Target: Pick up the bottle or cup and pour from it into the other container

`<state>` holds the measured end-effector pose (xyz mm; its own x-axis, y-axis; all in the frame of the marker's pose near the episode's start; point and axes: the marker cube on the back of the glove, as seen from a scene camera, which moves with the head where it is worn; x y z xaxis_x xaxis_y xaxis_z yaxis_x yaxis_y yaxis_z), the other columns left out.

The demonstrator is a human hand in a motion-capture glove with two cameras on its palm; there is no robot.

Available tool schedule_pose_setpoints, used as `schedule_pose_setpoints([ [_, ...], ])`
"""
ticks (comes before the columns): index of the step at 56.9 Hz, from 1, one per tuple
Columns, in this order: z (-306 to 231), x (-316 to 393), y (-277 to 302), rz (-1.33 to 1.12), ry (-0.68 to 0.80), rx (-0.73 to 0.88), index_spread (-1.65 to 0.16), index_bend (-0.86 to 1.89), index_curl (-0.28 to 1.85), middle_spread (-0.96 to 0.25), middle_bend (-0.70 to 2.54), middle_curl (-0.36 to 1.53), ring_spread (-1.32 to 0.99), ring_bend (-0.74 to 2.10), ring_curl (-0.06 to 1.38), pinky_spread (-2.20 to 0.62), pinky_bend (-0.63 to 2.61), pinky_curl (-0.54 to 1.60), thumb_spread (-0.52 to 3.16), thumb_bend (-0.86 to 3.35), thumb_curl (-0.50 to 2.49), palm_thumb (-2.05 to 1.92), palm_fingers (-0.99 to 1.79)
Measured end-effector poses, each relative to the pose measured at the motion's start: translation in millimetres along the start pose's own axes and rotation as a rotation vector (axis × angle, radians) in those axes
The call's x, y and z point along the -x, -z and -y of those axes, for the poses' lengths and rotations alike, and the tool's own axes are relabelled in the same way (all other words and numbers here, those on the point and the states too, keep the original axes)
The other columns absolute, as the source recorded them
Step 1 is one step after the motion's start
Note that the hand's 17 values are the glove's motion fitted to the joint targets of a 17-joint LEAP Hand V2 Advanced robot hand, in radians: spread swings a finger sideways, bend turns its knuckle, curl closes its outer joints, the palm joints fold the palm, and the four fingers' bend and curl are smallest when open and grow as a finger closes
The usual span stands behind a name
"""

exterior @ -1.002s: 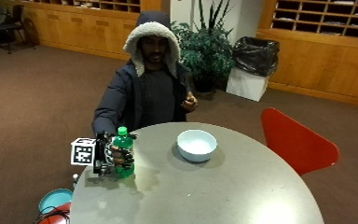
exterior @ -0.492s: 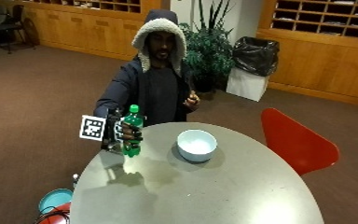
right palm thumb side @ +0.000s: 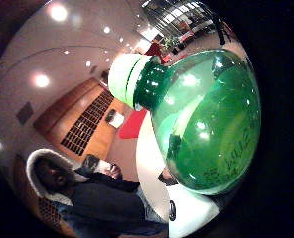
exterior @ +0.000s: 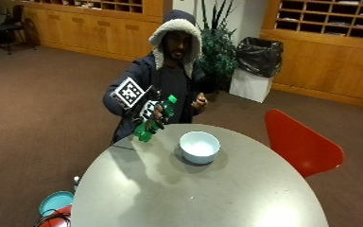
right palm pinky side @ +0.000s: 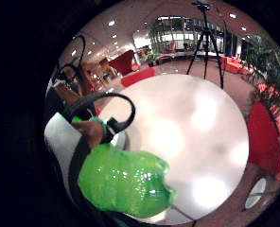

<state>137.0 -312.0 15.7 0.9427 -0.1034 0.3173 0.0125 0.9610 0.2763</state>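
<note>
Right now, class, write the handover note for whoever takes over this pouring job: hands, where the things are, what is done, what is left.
Hands: the gloved right hand grips the green bottle; the bare left hand is raised, holding nothing.
Things: the bottle is in the air, tilted, its neck pointing up toward the bowl's side, over the table's far edge. The white bowl stands on the table, apart from the bottle.
Done: the bottle is picked up.
Left: the cap is on, so open it, carry the bottle over the bowl and pour.
</note>
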Motion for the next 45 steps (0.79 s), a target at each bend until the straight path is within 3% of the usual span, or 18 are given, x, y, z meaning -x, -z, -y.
schedule_pose_setpoints([
  [16, 13, 34, -28, -0.404, 0.044, 0.183, -0.23, 0.13, 0.33, -0.19, 0.33, 0.47, -0.11, 0.68, 0.41, 0.01, 0.38, 0.38, 0.69, -0.04, 0.53, 0.84, 1.2],
  [45, 18, 67, -94, -0.825, 0.221, 0.478, -0.22, 0.13, 0.32, -0.19, 0.33, 0.47, -0.1, 0.69, 0.41, 0.01, 0.38, 0.38, 0.69, -0.03, 0.53, 0.85, 1.2],
])
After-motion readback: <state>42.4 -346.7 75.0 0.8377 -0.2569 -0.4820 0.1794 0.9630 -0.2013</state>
